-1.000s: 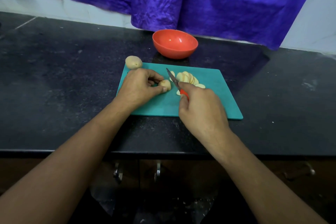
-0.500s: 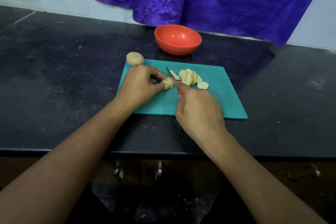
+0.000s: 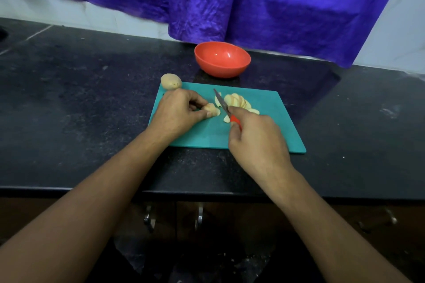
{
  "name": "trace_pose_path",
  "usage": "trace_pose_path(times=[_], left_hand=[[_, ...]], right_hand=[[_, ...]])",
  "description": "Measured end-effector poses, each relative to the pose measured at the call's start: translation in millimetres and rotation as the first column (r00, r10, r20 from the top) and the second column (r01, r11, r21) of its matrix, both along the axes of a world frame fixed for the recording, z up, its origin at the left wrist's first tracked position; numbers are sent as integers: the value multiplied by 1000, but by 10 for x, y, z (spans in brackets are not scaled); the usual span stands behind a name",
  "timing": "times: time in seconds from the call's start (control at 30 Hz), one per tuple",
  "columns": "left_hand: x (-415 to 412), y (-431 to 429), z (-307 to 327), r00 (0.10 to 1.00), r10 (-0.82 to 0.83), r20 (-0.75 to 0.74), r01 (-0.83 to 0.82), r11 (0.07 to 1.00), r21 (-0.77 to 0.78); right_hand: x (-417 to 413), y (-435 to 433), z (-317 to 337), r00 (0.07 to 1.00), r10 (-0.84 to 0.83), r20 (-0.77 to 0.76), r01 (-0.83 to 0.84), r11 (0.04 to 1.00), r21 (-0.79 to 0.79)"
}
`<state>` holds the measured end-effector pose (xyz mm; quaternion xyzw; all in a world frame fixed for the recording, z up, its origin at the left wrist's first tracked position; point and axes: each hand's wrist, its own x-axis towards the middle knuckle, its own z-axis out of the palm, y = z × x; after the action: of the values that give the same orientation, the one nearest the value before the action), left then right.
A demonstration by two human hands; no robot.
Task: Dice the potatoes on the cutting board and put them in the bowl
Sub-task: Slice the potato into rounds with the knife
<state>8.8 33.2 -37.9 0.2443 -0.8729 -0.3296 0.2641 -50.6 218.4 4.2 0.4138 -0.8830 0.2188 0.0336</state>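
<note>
The task was judged to be partly done, with most of it left. A potato remnant (image 3: 212, 109) was pinched near the middle of the teal cutting board (image 3: 271, 122) by the curled fingers and thumb of the left hand (image 3: 177, 111). A knife (image 3: 220, 102) was gripped by its red handle in the right hand (image 3: 257, 142), whose fingers were closed round it. The blade was angled toward the far left, just right of the remnant; whether it touched the remnant could not be told. A fanned pile of slices (image 3: 238, 102) lay just right of the blade.

Only rounds were seen, and no dice. A whole potato (image 3: 170, 81) was left uncut at the board's far left corner; whether it rested on the board or just off it could not be told. The red bowl (image 3: 220, 70) stood on the black countertop (image 3: 80, 110) just beyond the board's far edge, and nothing was seen inside it. It was judged that slicing, cross-cutting into dice, the second potato and the transfer all remained.

Bare board was left to the right of the slices and along the near side, where pieces could be spread. Open countertop was seen well to the left and right of the board. A purple cloth (image 3: 253, 2) hung close behind the bowl, so lifts toward the far side were judged to need care.
</note>
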Motion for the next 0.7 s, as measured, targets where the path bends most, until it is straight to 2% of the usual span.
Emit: trace_pose_path(times=[0.7], left_hand=[[-23,-41,-46,1000,13,-16,-12,999,43]], right_hand=[[4,-204,-96,999,20,-40,-18,999,51]])
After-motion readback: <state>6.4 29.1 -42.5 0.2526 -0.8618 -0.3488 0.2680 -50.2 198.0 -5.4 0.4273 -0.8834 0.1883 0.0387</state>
